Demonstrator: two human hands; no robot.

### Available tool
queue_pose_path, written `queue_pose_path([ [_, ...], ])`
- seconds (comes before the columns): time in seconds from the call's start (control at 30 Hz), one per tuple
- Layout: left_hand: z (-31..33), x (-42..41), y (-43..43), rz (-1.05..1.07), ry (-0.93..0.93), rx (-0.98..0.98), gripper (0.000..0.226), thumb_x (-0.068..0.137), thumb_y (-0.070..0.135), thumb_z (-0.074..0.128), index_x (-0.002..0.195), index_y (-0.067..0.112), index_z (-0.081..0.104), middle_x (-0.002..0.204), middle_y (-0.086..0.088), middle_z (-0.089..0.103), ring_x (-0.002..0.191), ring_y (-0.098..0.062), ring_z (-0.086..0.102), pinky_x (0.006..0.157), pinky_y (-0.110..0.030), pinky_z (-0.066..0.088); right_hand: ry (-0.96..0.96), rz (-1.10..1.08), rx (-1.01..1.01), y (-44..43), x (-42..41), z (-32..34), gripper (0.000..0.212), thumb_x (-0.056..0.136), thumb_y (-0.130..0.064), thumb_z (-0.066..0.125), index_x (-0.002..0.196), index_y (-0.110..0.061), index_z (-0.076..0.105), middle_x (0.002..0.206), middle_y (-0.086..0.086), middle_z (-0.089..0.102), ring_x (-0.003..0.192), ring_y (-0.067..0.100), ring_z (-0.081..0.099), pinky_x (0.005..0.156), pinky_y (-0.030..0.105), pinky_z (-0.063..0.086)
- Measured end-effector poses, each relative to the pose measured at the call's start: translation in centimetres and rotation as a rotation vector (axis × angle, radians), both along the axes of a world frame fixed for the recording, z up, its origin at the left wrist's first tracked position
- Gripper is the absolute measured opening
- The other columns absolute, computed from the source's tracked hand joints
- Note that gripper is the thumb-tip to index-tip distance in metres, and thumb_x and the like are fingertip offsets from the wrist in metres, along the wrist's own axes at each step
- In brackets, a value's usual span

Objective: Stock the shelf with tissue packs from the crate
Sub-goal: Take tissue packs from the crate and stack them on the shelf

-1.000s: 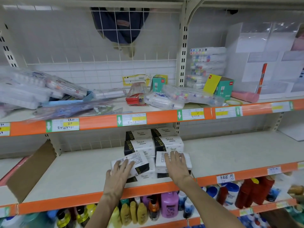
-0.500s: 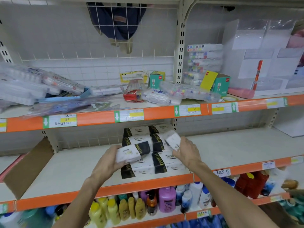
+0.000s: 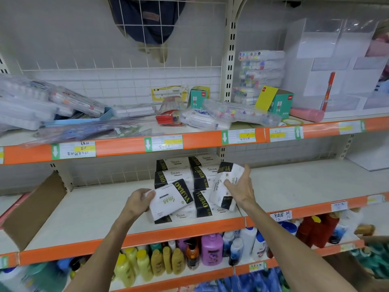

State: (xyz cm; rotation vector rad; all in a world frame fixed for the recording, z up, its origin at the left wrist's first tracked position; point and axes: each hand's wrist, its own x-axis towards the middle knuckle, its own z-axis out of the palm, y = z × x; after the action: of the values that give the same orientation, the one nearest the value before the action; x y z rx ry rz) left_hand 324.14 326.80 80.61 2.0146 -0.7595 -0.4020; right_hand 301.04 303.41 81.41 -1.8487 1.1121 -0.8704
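Observation:
White-and-black tissue packs (image 3: 185,167) are stacked in two columns on the middle shelf (image 3: 88,209). My left hand (image 3: 136,202) grips one tissue pack (image 3: 170,200) by its left end, held flat in front of the left column. My right hand (image 3: 240,189) holds a second pack (image 3: 225,184) upright and tilted, in front of the right column, with fingers and thumb curled round its right side. The crate is out of view.
A brown cardboard flap (image 3: 35,209) leans at the shelf's left end. The shelf above (image 3: 202,140) carries marker cases, green boxes and stationery. Bottles (image 3: 211,248) of shampoo and lotion fill the shelf below. Bare shelf board lies right of the stack.
Both hands rested flat on packs atop the front of the stack a second ago. Each has since lifted one pack; the right pack has been turned upright and the view has moved closer.

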Motion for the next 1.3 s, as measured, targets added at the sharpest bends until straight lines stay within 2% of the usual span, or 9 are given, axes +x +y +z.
queue_pose_path([
  [0.13,-0.5,0.1,0.0,-0.027,0.042,0.034,0.029,0.100,0.019,0.044,0.112,0.002,0.064,0.090,-0.019,0.071,0.074,-0.026,0.063,0.063,-0.035,0.054,0.003,-0.066,0.068,-0.3,-0.9,-0.6,0.077,0.087,-0.027,0.065,0.146,-0.033,0.016,0.113,0.011,0.037,0.082,0.030,0.053,0.073,0.036,0.048],
  [0.33,-1.2,0.0,-1.0,0.043,-0.074,0.148,0.030,0.100,0.017,0.043,0.119,-0.001,0.058,0.104,-0.019,0.066,0.082,-0.027,0.061,0.061,-0.030,0.051,0.057,-0.179,0.239,-0.2,-1.6,-2.3,0.070,0.088,-0.034,0.066,0.136,-0.009,0.021,0.128,0.021,0.032,0.087,0.030,0.046,0.079,0.038,0.047],
  [0.43,-1.9,-0.5,-1.6,0.026,-0.238,0.248,0.044,0.095,0.018,0.054,0.135,0.003,0.046,0.135,-0.020,0.045,0.112,-0.033,0.051,0.091,-0.037,0.048,0.196,-0.187,0.137,-0.6,-1.6,-2.6,0.076,0.086,-0.045,0.066,0.131,-0.001,0.024,0.127,0.019,0.031,0.098,0.034,0.051,0.080,0.042,0.050],
  [0.5,-2.2,-1.4,-1.9,-0.044,-0.377,0.248,0.053,0.093,0.022,0.057,0.141,0.008,0.040,0.143,-0.014,0.033,0.129,-0.035,0.037,0.110,-0.041,0.032,0.284,-0.197,0.071,-0.7,-1.6,-2.6,0.079,0.085,-0.051,0.065,0.130,0.001,0.025,0.128,0.018,0.032,0.107,0.036,0.050,0.079,0.043,0.048],
  [0.67,-3.3,-3.7,-2.0,-0.345,-0.669,0.351,0.074,0.088,0.044,0.060,0.148,0.013,0.028,0.150,-0.001,0.024,0.141,-0.021,0.016,0.118,-0.036,0.021,0.420,-0.173,0.007,-0.4,-2.0,-2.7,0.071,0.091,-0.054,0.053,0.138,-0.014,0.019,0.128,0.017,0.032,0.107,0.035,0.047,0.072,0.037,0.038],
  [0.83,-3.8,-3.2,-1.3,-0.255,-0.731,0.340,0.058,0.095,0.027,0.056,0.147,0.020,0.031,0.150,0.003,0.030,0.139,-0.019,0.020,0.110,-0.036,0.037,0.194,-0.141,0.124,-0.6,-2.7,-2.3,0.052,0.089,-0.035,0.063,0.125,-0.015,0.030,0.123,0.016,0.032,0.078,0.028,0.050,0.070,0.034,0.041],
  [1.0,-3.4,-2.5,-0.6,-0.178,-0.737,0.401,0.052,0.096,0.024,0.052,0.145,0.023,0.034,0.146,0.006,0.035,0.134,-0.018,0.028,0.099,-0.036,0.047,-0.024,-0.196,0.257,1.0,-1.1,-2.6,0.053,0.088,-0.027,0.066,0.123,-0.011,0.030,0.127,0.018,0.029,0.076,0.024,0.048,0.075,0.035,0.045],
  [1.07,-3.4,-2.5,-0.4,-0.154,-0.735,0.427,0.053,0.096,0.025,0.052,0.145,0.024,0.034,0.146,0.007,0.035,0.134,-0.018,0.029,0.099,-0.036,0.047,0.019,-0.158,0.263,1.4,-0.5,-3.1,0.053,0.089,-0.029,0.065,0.121,-0.010,0.028,0.125,0.017,0.030,0.072,0.019,0.045,0.070,0.033,0.042],
  [1.3,-3.3,-2.9,-0.4,-0.120,-0.690,0.450,0.053,0.096,0.025,0.052,0.146,0.026,0.034,0.148,0.007,0.034,0.132,-0.021,0.033,0.099,-0.037,0.048,0.302,-0.010,0.090,0.7,-0.7,-3.8,0.049,0.093,-0.039,0.056,0.124,-0.015,0.027,0.124,0.017,0.038,0.101,0.032,0.044,0.075,0.038,0.040],
])
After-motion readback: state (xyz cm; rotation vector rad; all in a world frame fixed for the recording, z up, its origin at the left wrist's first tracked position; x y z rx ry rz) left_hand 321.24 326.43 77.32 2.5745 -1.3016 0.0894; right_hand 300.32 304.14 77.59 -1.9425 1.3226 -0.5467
